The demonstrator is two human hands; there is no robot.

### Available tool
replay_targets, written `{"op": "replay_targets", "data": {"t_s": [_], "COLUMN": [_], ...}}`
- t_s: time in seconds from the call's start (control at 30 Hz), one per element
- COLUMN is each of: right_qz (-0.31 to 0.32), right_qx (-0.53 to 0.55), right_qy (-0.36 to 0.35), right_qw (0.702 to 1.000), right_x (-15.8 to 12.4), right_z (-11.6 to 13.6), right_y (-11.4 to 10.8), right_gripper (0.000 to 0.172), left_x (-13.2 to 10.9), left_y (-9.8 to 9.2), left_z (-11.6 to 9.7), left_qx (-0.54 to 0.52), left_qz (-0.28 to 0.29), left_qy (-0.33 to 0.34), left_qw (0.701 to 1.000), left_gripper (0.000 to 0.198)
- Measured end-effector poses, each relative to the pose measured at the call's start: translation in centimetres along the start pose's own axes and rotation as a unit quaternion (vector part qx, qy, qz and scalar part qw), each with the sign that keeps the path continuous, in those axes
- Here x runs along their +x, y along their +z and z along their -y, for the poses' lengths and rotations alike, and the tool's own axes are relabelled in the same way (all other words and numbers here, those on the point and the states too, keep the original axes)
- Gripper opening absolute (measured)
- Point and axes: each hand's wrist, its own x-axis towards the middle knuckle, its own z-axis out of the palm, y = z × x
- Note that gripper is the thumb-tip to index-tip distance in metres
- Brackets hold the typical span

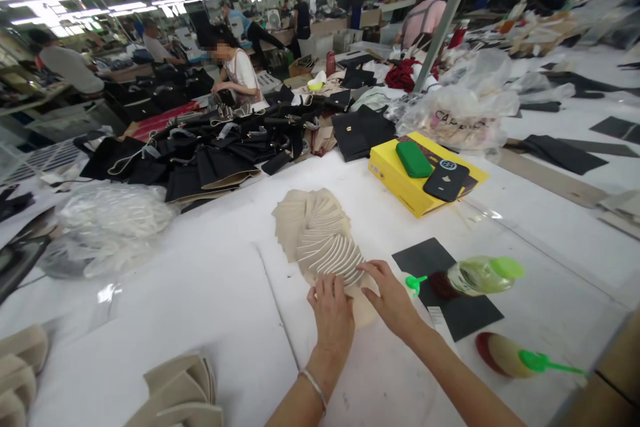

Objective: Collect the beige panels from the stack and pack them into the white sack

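A fanned stack of beige pieces [320,227] lies on the white table [210,293], its layers overlapping in a curve. My left hand [333,310] rests at the near edge of the stack, fingers bent and their tips on the lowest layers; whether it grips one is hidden. To its right, my right hand [390,297] has its thumb and fingers apart, with a fingertip touching the stack's right edge. One beige piece [365,307] lies flat below the stack, between my hands.
Right of my hands are dark sheets [470,317], a green-capped bottle [480,275] and a green-nozzled bottle [505,355]. A yellow box [400,190] holds a phone [447,180]. More beige pieces [180,390] lie front left; black bags [215,157] and people stand beyond.
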Motion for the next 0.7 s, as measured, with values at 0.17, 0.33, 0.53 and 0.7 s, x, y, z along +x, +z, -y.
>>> {"op": "replay_targets", "data": {"t_s": [0.17, 0.33, 0.53, 0.7], "right_qz": [0.002, 0.009, 0.034, 0.044], "right_qx": [-0.003, -0.011, -0.013, -0.012], "right_qy": [0.001, -0.014, -0.032, -0.036], "right_qw": [1.0, 1.0, 0.999, 0.998], "right_x": [0.1, 0.4, 0.9, 1.0], "right_z": [-0.6, -0.8, -0.7, -0.6], "right_y": [0.6, 0.5, -0.3, -0.4], "right_gripper": [0.043, 0.04, 0.037, 0.036], "left_x": [0.0, 0.1, 0.5, 1.0], "left_y": [0.6, 0.7, 0.5, 0.4], "left_z": [0.1, -0.2, -0.3, -0.5], "left_qx": [0.003, 0.0, 0.011, 0.017], "left_qz": [0.004, 0.006, 0.011, 0.02], "left_qy": [-0.003, -0.011, -0.023, -0.028], "left_qw": [1.0, 1.0, 1.0, 0.999], "left_gripper": [0.044, 0.045, 0.06, 0.056]}}
